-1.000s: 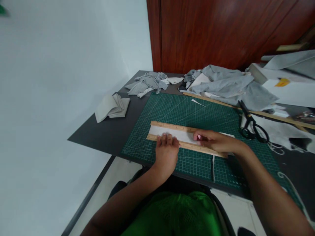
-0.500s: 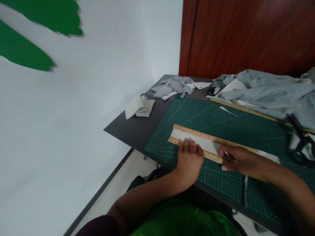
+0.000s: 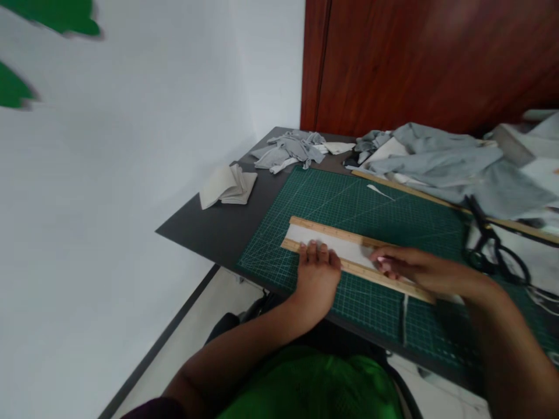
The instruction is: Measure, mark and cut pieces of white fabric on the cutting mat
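My left hand lies with its fingers stretched over the nearer wooden ruler, their tips reaching a white strip. That strip, fabric or paper, runs between this ruler and a farther wooden ruler. Over the right part of the strip, my right hand has its fingers curled together. Something small and pinkish shows at its fingertips, too blurred to name. Beneath everything is a green cutting mat.
Black-handled scissors lie at the right by white material. Grey cloth is heaped behind a long wooden stick. Folded cream pieces and grey scraps sit on the dark table. A thin white sliver rests on the mat.
The view has shifted to the right. My right hand has moved off the nearer ruler's edge onto the strip, uncovering more of that ruler. My left hand stays pressed in place.
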A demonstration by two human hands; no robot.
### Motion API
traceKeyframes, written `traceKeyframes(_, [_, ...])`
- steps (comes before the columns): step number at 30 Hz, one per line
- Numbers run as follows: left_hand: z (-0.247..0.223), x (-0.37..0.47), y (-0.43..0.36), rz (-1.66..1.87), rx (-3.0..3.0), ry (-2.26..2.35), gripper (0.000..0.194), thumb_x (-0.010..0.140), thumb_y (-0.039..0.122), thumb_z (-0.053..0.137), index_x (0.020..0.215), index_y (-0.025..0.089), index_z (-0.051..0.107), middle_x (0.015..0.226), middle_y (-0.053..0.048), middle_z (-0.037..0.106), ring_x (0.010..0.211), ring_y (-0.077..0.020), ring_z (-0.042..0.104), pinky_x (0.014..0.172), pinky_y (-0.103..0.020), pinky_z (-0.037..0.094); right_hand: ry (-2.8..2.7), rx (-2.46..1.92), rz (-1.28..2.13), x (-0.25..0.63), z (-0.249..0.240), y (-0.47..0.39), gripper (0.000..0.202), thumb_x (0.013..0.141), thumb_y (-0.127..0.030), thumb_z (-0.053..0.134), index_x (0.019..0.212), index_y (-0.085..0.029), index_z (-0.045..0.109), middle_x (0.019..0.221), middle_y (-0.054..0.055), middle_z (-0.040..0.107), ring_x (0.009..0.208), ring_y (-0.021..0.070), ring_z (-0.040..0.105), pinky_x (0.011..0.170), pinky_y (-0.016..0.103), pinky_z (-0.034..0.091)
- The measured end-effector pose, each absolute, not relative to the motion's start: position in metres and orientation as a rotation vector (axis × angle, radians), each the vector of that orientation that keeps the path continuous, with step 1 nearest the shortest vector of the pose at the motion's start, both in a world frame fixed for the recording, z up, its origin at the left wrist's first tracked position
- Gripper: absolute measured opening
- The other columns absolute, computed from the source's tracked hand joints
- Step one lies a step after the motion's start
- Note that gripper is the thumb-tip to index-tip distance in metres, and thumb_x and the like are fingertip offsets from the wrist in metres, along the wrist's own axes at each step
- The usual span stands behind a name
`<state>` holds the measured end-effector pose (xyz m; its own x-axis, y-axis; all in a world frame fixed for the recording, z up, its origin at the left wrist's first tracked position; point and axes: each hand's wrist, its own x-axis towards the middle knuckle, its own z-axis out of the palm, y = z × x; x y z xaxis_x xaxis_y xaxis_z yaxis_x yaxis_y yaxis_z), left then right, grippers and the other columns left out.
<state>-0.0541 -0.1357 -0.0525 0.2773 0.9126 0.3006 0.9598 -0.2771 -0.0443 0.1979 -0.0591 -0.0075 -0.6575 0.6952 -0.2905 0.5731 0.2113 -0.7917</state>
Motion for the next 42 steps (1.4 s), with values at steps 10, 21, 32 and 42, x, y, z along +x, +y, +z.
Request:
traceKeyframes(10, [-0.046, -0.059, -0.131, -0.285, -2.376, -1.720, 0.033, 0.105, 0.027, 0.051, 0.128, 0.010, 0.069, 0.137, -0.022, 0.066, 0.134, -0.0392, 0.060, 0.115, -0.060, 0.044, -2.149, -1.264, 1.448, 0.196, -0.006, -0.049, 0.030, 0.091, -0.046, 0.066, 0.098, -0.018, 0.068, 0.082, 0.002, 0.064, 0.074, 0.0173, 0.060, 0.068, 0.029, 0.048])
traceKeyframes(21, [-0.044, -0.060, -0.128, -0.282, -2.381, -1.692, 0.032, 0.104, 0.025, 0.052, 0.126, 0.010, 0.071, 0.134, -0.021, 0.068, 0.131, -0.0382, 0.061, 0.111, -0.058, 0.047, -2.265, -1.163, 1.383, 0.195, -0.005, -0.047, 0.021, 0.095, -0.037, 0.056, 0.096, -0.019, 0.065, 0.083, 0.002, 0.061, 0.078, 0.0185, 0.057, 0.072, 0.030, 0.045])
traceKeyframes(32, [-0.025, -0.072, -0.121, -0.396, -2.622, -1.546, 0.022, 0.100, 0.026, 0.061, 0.110, 0.012, 0.074, 0.111, -0.013, 0.070, 0.115, -0.0322, 0.061, 0.095, -0.048, 0.054, -2.432, -1.092, 1.177, 0.175, -0.001, -0.054, 0.021, 0.098, -0.037, 0.049, 0.092, -0.019, 0.059, 0.084, 0.002, 0.056, 0.078, 0.0181, 0.051, 0.071, 0.029, 0.041])
traceKeyframes(42, [-0.025, -0.081, -0.115, -0.339, -2.707, -1.493, 0.028, 0.096, 0.008, 0.056, 0.118, 0.013, 0.072, 0.114, -0.011, 0.072, 0.110, -0.0288, 0.061, 0.091, -0.045, 0.054, -2.444, -1.250, 1.137, 0.168, -0.004, -0.060, 0.035, 0.081, -0.047, 0.079, 0.089, -0.020, 0.059, 0.083, -0.001, 0.057, 0.074, 0.0168, 0.050, 0.064, 0.027, 0.035])
